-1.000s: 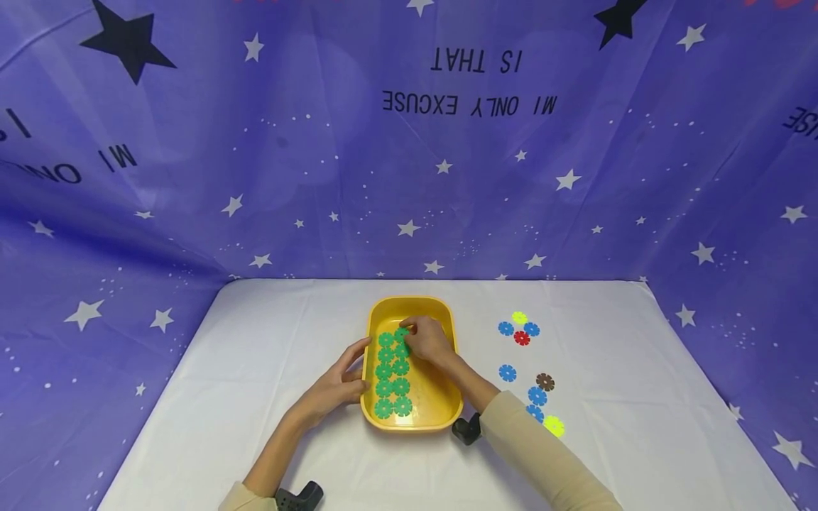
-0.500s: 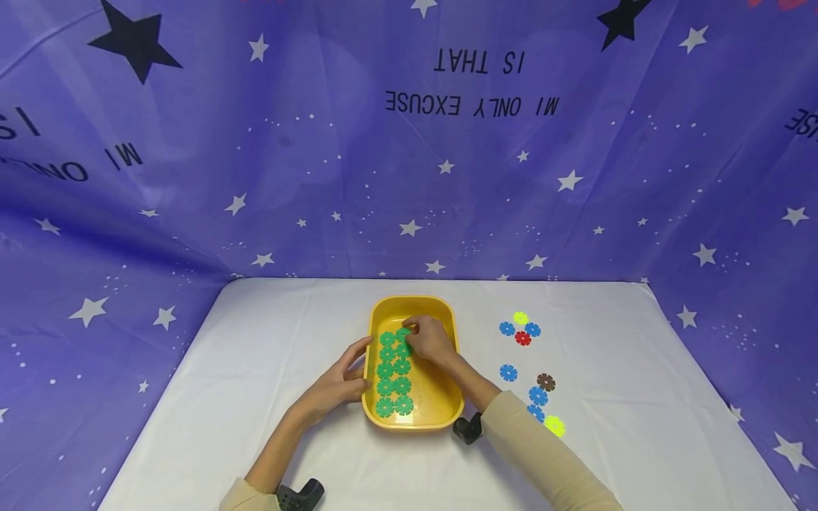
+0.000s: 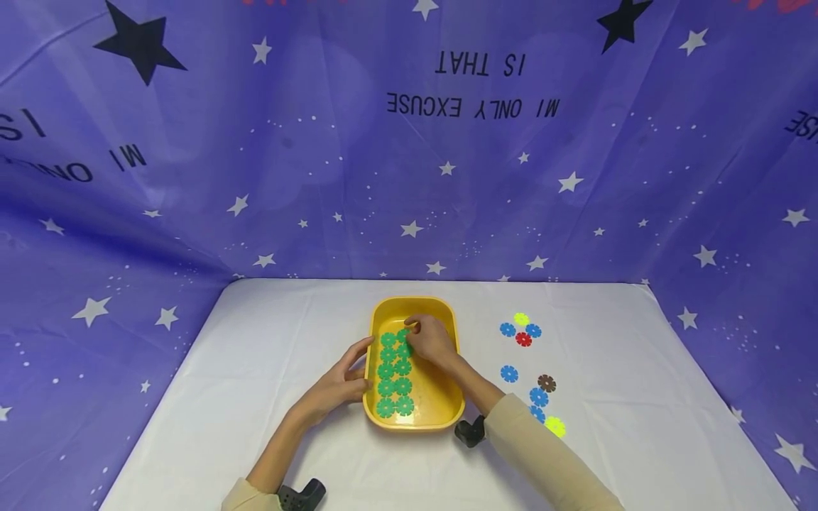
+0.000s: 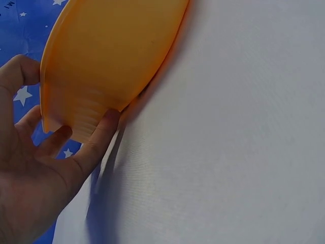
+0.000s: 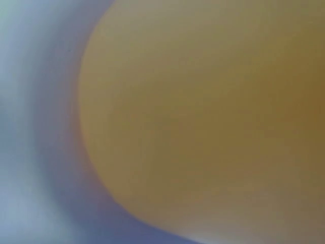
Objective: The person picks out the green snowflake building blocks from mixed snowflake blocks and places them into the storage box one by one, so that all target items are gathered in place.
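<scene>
In the head view, a yellow plastic tray (image 3: 434, 397) stands on the white-covered table. Two columns of flat green notched discs (image 3: 385, 387) lie along its left half. My left hand (image 3: 332, 392) holds the tray's left side; the left wrist view shows bent fingers at the rim and the thumb against the outer wall (image 4: 137, 46). Inside the tray, my right hand (image 3: 432, 341) has curled fingers and pinches the green disc (image 3: 402, 333) at the far end of the right column, partly covering it. Only the blurred tray (image 5: 203, 112) fills the right wrist view.
Right of the tray lie loose discs: blue ones (image 3: 509, 373), a red one (image 3: 524, 339), a brown one (image 3: 546, 383) and yellow ones (image 3: 555, 426). Some sit close to my right sleeve (image 3: 543, 451). A purple star-patterned curtain (image 3: 409, 177) hangs behind the table (image 3: 639, 369).
The head view shifts very slightly. Both hands keep their places at the tray, and the discs stay where they were.
</scene>
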Demonstrator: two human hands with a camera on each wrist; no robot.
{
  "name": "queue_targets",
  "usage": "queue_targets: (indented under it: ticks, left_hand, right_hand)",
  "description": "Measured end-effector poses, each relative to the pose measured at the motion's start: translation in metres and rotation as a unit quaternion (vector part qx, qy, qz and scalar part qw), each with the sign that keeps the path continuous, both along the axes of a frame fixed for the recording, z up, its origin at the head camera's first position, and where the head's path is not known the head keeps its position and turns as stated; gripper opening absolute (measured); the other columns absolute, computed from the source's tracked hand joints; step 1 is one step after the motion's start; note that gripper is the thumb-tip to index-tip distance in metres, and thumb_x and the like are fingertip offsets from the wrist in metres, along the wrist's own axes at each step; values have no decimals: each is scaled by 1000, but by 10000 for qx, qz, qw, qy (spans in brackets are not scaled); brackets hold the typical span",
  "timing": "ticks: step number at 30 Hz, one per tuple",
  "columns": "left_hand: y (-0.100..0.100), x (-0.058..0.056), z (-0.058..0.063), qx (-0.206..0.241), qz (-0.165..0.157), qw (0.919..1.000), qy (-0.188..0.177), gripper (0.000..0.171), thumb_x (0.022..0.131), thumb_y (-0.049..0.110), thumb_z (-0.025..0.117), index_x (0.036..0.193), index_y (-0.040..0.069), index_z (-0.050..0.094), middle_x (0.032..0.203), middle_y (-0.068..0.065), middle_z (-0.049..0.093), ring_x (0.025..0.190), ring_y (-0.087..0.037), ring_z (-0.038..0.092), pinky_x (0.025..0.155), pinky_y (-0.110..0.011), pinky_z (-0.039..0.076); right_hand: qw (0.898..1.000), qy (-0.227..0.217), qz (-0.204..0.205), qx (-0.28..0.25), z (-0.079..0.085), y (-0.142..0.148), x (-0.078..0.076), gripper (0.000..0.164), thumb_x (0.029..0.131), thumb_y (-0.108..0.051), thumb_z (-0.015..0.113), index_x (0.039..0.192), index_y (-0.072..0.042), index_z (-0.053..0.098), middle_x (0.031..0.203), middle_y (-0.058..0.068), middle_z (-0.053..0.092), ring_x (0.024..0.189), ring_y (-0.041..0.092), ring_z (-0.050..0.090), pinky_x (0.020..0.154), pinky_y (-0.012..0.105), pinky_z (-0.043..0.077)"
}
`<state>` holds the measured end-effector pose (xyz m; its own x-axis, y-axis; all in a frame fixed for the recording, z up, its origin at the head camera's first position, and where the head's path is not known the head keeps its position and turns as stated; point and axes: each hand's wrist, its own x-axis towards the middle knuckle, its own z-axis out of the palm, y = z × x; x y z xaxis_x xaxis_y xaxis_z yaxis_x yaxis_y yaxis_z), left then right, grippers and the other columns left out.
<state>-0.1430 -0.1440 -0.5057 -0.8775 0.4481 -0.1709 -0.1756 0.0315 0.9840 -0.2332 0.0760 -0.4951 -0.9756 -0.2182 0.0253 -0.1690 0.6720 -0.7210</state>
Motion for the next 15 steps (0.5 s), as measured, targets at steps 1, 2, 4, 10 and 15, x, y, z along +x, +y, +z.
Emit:
queue_targets:
  ticks: [1,2,4,10,15]
  left_hand:
    - [0,0,0,1,-11,10000,1,86,87,6,60,160,21,18,166,-15,1,138,-45,36,94,-44,54]
    - [1,-1,-1,1,-16,10000,3,86,86,6,60,160,21,19,166,-15,1,138,-45,36,94,-44,54]
    - [1,-1,-1,-7,-18,10000,13,86,86,6,60,160,21,19,166,-16,1,138,-45,37,94,-44,54]
    - [1,0,2,-49,-61,10000,46,85,88,6,59,160,20,18,164,-20,6,135,-44,42,96,-44,52]
    - [-4,3,14,-1091,199,9895,931,77,93,15,63,160,21,24,159,-23,27,132,-42,46,99,-47,50]
  right_hand:
    - [10000,31,3,-56,0,0,0,26,88,-3,63,113,-3,72,84,3,64,75,17,56,63,27,49]
    - [9999,66,22,-112,1,1,0,26,89,-4,63,113,-3,72,85,3,64,74,17,57,63,27,49]
    - [9995,169,104,-250,4,3,2,24,90,-6,63,112,-3,72,86,4,66,75,17,60,64,27,52]
    - [9969,471,482,-400,24,15,14,22,96,-11,63,115,-3,71,99,5,70,89,21,67,79,33,57]
    - [9948,826,530,-260,46,31,29,23,98,-15,63,118,-7,71,109,5,70,94,21,67,82,34,58]
